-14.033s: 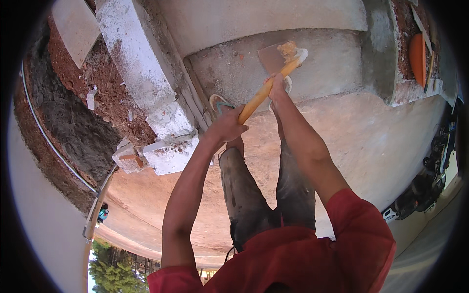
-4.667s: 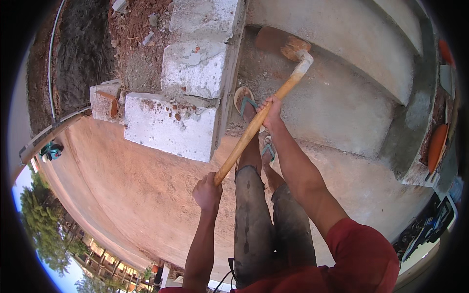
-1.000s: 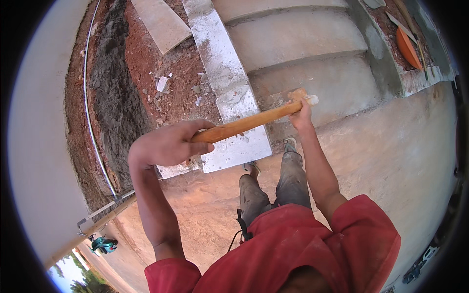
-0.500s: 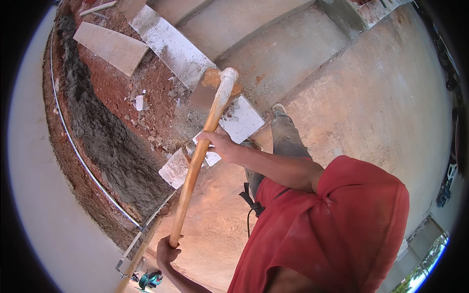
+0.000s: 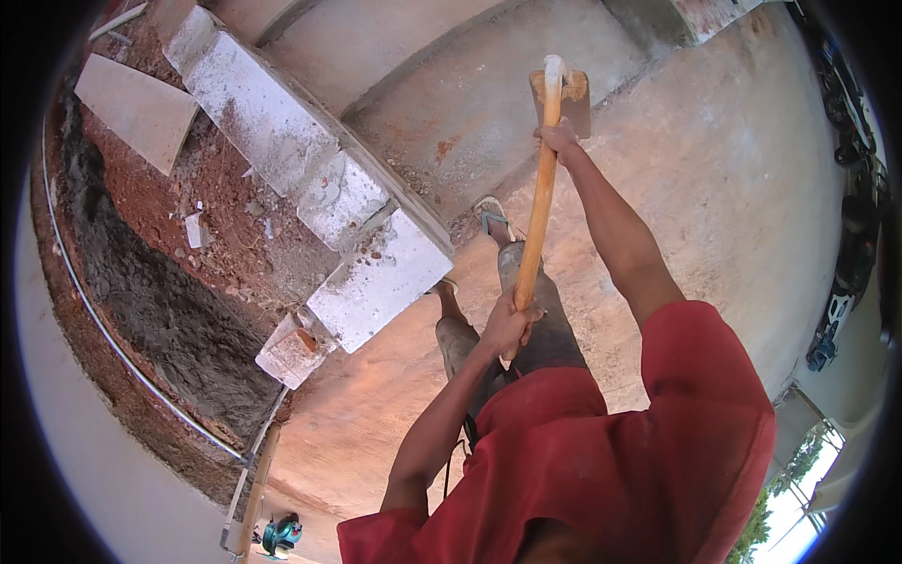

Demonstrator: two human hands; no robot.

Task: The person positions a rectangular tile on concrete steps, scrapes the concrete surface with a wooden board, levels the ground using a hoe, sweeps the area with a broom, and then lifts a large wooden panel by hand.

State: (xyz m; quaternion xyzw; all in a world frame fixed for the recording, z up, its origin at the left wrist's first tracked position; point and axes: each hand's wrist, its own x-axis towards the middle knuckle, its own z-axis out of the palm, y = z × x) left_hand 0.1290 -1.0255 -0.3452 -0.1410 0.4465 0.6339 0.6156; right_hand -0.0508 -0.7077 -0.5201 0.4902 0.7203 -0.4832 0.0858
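Hoe [image 5: 539, 211] has swung from over the white blocks [image 5: 381, 277] to the right, blade now in line with the edge between bottom step and floor; right hand [image 5: 561, 137] has slid up close to the head.

Floor [image 5: 714, 188]: biggest area, reddish, dusty. Pale wall [image 5: 85, 404] at lower left. Concrete steps [image 5: 498, 94] at top, with a small reddish smear on the lowest. White blocks run diagonally down the steps' left side, crumbs on top. Beyond them red soil [image 5: 141, 193], then dark mud [image 5: 160, 273], thin pipe [image 5: 122, 352] along it. Red shirt [image 5: 601, 451] at bottom. Pale slab [image 5: 136, 108] lies flat on the soil.

Hoe: wooden handle, roughly upright in view, in front of the body, blade end up top. Can't tell if the blade touches anything. 2 hands on it: right wrapped round the handle just below the head, left hand [image 5: 508, 324] closed round the butt end. Sandals [image 5: 492, 216] on both feet, near the blocks. Broken chunk [image 5: 296, 352], orange face, at the blocks' lower corner.
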